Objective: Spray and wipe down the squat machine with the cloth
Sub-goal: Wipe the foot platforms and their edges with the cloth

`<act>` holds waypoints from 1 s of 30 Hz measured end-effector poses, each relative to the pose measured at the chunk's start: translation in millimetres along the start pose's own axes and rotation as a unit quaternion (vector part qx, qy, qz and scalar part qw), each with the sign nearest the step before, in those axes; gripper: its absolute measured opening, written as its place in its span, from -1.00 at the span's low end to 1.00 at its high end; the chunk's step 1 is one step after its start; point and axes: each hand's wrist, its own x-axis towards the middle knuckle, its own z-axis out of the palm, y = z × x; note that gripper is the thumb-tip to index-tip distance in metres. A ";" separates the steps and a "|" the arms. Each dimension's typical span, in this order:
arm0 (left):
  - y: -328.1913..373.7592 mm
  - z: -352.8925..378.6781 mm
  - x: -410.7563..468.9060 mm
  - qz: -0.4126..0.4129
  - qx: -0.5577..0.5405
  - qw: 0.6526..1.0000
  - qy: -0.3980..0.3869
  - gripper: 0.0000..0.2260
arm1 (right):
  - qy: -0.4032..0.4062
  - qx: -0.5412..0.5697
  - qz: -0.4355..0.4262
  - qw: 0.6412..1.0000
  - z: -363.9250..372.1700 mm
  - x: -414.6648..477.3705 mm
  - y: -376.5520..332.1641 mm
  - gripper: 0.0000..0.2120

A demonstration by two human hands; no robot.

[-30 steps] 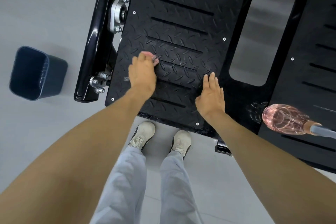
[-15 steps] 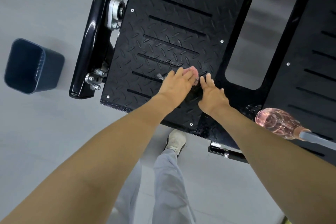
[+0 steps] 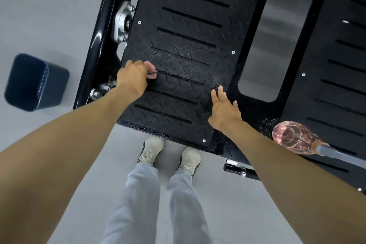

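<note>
Snag risk at the slots: cloth [image 3: 151, 71] bunched small in left hand [image 3: 131, 78], fingers curled over it, pressed on left plate [image 3: 188, 45] right at one slot's left end. Could catch on a slot edge or the raised tread and drag out of the grip. Could also skid off the plate's left edge onto the bolts [image 3: 99, 89] just beside the wrist. Right hand [image 3: 224, 107] flat on the same plate near its right edge, fingers straight and a little apart, holding nothing; liable to slide on tread wet from spray. Bottle [image 3: 293, 138] lying on its side at the near corner of right plate [image 3: 326, 69], well apart from both hands; prone to rolling under any jolt. Cloth pink, crumpled, fuzzy-edged, mostly hidden under the fingers. Left plate black, diamond-treaded, crossed by long slots, scuffed along its near edge.
</note>
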 end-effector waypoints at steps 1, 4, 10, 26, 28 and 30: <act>4.7 -5.3 3.7 -0.046 -0.083 0.995 0.010 -0.57 | 0.000 0.011 0.002 1.000 -2.5 -0.6 -1.3 -0.17; 12.8 -22.1 19.0 -0.116 -0.200 0.970 0.081 -0.67 | 0.059 0.062 0.017 0.996 -10.8 0.5 -8.8 -0.24; 25.4 -21.3 39.2 -0.044 -0.063 0.995 0.057 -0.53 | 0.113 0.113 0.049 0.986 -32.4 19.3 -13.4 -0.28; 123.0 1.3 31.0 0.293 0.028 0.954 -0.061 -0.49 | 0.154 0.141 0.109 0.972 -43.9 40.8 -25.3 -0.41; 109.2 -2.3 36.0 0.322 0.083 0.942 -0.049 -0.47 | 0.149 0.135 0.107 0.974 -46.7 40.8 -28.7 -0.35; 90.3 -5.4 40.4 0.319 0.106 0.941 -0.044 -0.46 | 0.139 0.138 0.110 0.974 -48.7 41.8 -33.9 -0.32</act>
